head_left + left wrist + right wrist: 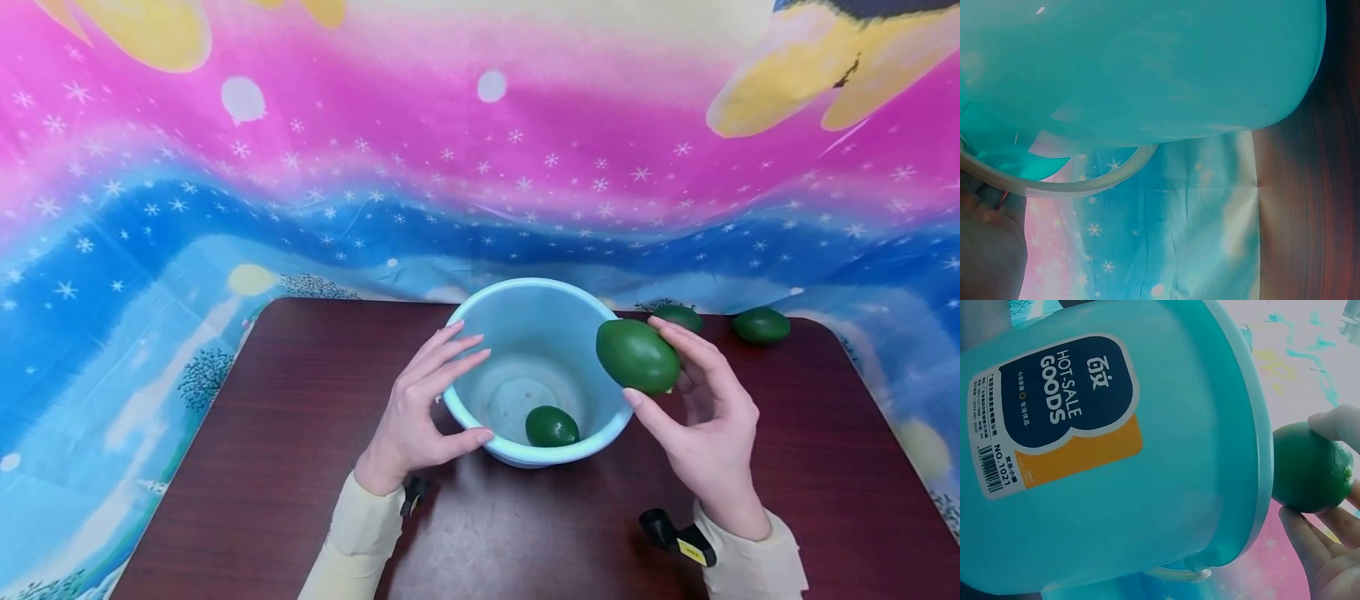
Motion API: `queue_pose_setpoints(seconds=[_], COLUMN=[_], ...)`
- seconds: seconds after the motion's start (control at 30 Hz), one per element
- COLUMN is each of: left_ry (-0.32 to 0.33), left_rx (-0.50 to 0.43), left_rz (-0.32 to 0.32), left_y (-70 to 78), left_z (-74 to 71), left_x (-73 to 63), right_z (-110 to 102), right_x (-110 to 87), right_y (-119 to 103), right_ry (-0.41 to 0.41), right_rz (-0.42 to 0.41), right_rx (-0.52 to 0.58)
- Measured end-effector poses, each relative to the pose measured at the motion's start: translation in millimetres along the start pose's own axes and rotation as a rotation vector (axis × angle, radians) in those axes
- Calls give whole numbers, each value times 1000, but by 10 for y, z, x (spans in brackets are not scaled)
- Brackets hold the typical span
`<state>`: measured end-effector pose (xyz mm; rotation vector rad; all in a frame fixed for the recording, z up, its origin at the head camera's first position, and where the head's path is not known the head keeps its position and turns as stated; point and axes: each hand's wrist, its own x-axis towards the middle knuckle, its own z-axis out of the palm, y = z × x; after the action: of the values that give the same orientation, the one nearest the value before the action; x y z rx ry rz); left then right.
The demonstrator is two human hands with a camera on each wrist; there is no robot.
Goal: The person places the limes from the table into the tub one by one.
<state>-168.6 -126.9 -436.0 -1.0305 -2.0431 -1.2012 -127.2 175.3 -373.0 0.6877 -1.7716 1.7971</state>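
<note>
A light blue bucket stands upright, and one dark green oval fruit lies inside near its front wall. My left hand rests at the bucket's left rim, fingers nearly straight and spread across it, thumb at the front edge. In the left wrist view this hand is mostly cut off at the lower left. Another such fruit is pinched between the thumb and fingers of my right hand, at the bucket's right rim. Seen from the right wrist, the held fruit overlaps the space just beyond the rim.
Two more green fruits, a left one and a right one, lie at the table's back right. The brown table ends at a patterned cloth backdrop. A pale handle hangs beside the bucket; its side carries a label.
</note>
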Motion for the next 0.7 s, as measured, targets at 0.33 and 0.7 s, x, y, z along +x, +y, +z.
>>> queue_pose_setpoints(seconds=[0.33, 0.7], left_ry=[-6, -4], left_rx=[-1, 0], left_rz=[-13, -5], left_y=[1, 0], left_z=[-6, -12], left_x=[-4, 3], right_z=[38, 77], right_x=[-5, 10], right_y=[45, 38], right_ry=[-5, -33], right_rz=[-14, -6], right_rx=[-20, -135])
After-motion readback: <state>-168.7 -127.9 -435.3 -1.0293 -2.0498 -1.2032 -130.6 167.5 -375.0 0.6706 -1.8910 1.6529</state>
